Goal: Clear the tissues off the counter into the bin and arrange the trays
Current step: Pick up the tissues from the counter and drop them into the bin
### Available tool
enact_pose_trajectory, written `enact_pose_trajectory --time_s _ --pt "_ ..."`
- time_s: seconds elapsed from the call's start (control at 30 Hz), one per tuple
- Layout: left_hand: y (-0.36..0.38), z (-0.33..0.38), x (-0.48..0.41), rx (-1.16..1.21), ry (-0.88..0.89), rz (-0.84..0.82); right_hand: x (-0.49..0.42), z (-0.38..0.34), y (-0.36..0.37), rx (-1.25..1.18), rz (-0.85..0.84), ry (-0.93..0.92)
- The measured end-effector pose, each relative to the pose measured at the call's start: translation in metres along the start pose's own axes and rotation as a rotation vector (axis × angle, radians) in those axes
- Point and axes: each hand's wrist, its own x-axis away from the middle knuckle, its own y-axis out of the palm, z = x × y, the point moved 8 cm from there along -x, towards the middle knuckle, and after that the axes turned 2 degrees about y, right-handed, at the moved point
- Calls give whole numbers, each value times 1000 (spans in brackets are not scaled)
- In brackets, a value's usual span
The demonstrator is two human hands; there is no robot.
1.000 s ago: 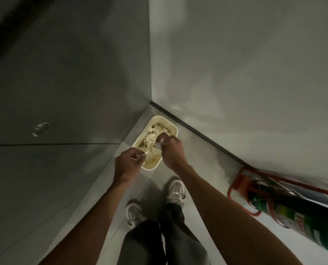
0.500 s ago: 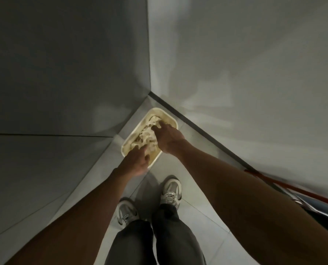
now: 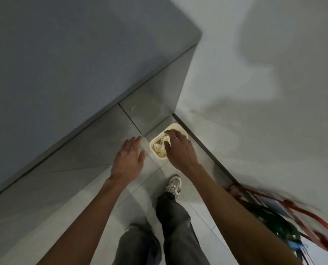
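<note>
A small cream bin [image 3: 153, 149] stands on the floor in the corner between the grey counter and the white wall. Crumpled tissues [image 3: 160, 145] fill it. My right hand [image 3: 178, 150] hovers over the bin's right half with its fingers spread and loosely bent, and I see nothing held in it. It hides part of the bin and the tissues. My left hand [image 3: 127, 159] is to the left of the bin, palm down with straight fingers, empty and apart from the rim.
The grey counter top [image 3: 73, 54] and its cabinet front [image 3: 82, 150] fill the left side. A white wall [image 3: 255, 111] runs along the right. A green extinguisher [image 3: 280, 226] in a red stand [image 3: 293, 207] sits low right. My legs and shoes [image 3: 173, 185] are on the tiled floor.
My left hand has pulled out of the bin to the left and opened. My right hand has lifted slightly above the tissues. The view has risen and the counter top now shows.
</note>
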Motion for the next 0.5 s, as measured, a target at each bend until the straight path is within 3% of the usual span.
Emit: enact_pose_trajectory --time_s 0.23,0.5 --pt "-99 -18 172 246 20 249 156 -141 -78 -222 144 -100" --pt "-212 -80 380 335 -96 549 280 -291 -101 -304 188 -351"
